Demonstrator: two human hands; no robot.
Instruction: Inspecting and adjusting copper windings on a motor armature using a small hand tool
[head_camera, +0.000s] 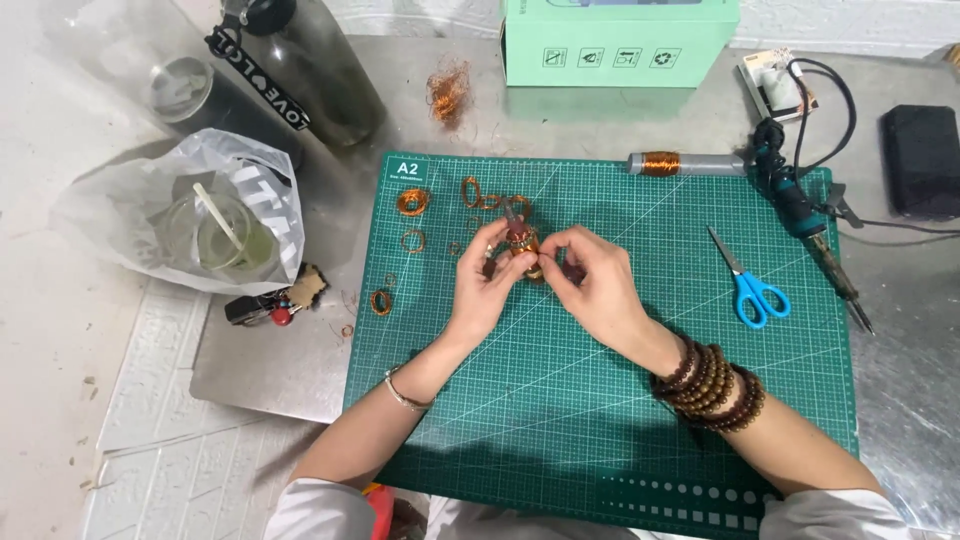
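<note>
Here my left hand (483, 285) and right hand (592, 285) both pinch a small copper-wound motor core (523, 245), fingers closed narrowly around it, above the green cutting mat (560, 400), blue scissors (750, 285) lying nearby.

Your matt green cutting mat (600, 400) looks rubbery; above it, shiny copper wire coils (413, 201); right, scissors (752, 285) with glossy blue, probably plastic handles.

I see a small motor core (522, 246) wound with copper wire, held upright above the mat's far-middle, partly hidden by fingers.
</note>
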